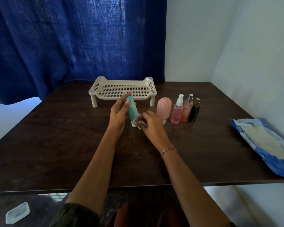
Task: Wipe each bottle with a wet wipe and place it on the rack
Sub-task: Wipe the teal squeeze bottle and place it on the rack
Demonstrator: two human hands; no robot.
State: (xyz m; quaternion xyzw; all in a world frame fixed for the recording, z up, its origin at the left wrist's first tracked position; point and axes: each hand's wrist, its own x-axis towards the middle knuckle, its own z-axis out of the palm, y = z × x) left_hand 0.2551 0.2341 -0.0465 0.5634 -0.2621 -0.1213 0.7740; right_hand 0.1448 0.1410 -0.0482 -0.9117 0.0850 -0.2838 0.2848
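Fingers [122, 102] of the left hand [119, 113] are curled round the upper half of the teal bottle [132, 110]; it is held tilted, cap end down, above the surface [56, 145] at centre frame. Fingers of the right hand [148, 124] are pinched on a wet wipe [138, 124], which is pressed against the bottle's lower end. Wiping is judged to be in hand; nothing is racked yet.

A clear plastic tub [17, 212] is seen at lower left, below the surface edge. An opened wipe pack [261, 141] lies flat at the right edge.

Just right of the hands, four bottles are lined up upright: pink ribbed bottle [164, 108], pink spray bottle [177, 112], peach spray bottle [186, 110], dark bottle [194, 112].

Behind the hands the rack [95, 89] is stood on short legs, with nothing on its grid. A blue curtain [72, 38] fills the upper left.

Handling, as a judgement: the teal bottle is taken to be light plastic, maybe a little squashy, and slick once damp. It is best gripped at mid-body with a firm wrap, not by the cap, and stood base-flat on the grid so it is not tipped by the holes.
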